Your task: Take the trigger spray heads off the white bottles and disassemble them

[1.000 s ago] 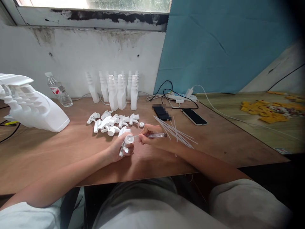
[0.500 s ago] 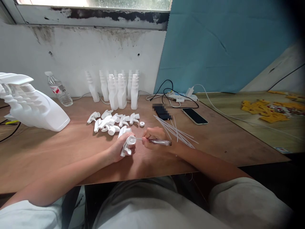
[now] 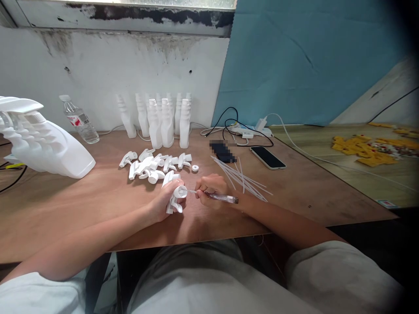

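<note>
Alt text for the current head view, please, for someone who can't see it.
A person's left hand holds a white spray head while the right hand holds a tool with its thin shaft at the spray head's round end. More spray heads, thin tubes and a phone lie on the brown table; white bottles stand by the wall.

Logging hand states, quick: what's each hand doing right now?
Left hand: closed, holding a white spray trigger head.
Right hand: closed, holding a thin-shafted tool with a clear handle, shaft pointing toward the trigger head.
</note>
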`<state>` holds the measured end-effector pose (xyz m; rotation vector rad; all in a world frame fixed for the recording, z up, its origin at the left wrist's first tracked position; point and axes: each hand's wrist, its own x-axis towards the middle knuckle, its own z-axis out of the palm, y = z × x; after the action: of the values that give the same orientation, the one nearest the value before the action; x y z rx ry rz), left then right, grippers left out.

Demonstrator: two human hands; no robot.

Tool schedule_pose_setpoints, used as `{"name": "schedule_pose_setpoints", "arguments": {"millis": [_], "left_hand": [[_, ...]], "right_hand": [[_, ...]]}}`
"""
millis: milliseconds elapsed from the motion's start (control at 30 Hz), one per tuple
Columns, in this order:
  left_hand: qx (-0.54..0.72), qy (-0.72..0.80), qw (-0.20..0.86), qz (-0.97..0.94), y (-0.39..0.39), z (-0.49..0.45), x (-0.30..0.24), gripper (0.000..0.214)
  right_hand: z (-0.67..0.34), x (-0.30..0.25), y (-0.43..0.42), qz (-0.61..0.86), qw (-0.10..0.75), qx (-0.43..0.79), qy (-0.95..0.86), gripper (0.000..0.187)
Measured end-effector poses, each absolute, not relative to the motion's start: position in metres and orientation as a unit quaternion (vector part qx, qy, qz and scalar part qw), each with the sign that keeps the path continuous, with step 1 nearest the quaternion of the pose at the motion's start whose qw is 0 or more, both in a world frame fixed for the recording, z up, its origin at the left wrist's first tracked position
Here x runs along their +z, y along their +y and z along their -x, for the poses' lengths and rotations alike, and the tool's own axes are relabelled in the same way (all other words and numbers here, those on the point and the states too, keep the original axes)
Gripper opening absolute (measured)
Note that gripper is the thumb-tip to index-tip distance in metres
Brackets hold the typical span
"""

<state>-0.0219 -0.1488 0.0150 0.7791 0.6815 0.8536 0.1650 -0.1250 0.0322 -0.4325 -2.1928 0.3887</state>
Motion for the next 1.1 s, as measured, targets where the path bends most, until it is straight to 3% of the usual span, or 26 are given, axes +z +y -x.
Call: {"name": "schedule_pose_setpoints", "arguments": {"millis": [233, 533, 967, 1033, 1100], "left_hand": [[0.416, 0.33, 0.763, -0.368, -0.149, 0.023, 0.016, 0.022], [0.409, 0.319, 0.782, -0.345, -0.146, 0.025, 0.014, 0.023], [0.364, 0.302, 0.816, -0.331, -0.144, 0.026, 0.018, 0.02], [0.362, 0.312, 0.813, -0.332, -0.144, 0.025, 0.019, 0.02], [0.363, 0.315, 0.813, -0.329, -0.144, 0.024, 0.02, 0.02]], "right_hand": [[-0.163, 0.029, -0.13, 0.212, 0.422, 0.1, -0.876, 0.017], [-0.161, 0.034, -0.133, 0.261, 0.406, 0.18, -0.857, 0.019], [-0.158, 0.038, -0.129, 0.196, 0.401, 0.476, -0.758, 0.026], [-0.16, 0.04, -0.127, 0.201, 0.395, 0.453, -0.774, 0.025], [-0.163, 0.039, -0.124, 0.21, 0.391, 0.35, -0.825, 0.02]]}}
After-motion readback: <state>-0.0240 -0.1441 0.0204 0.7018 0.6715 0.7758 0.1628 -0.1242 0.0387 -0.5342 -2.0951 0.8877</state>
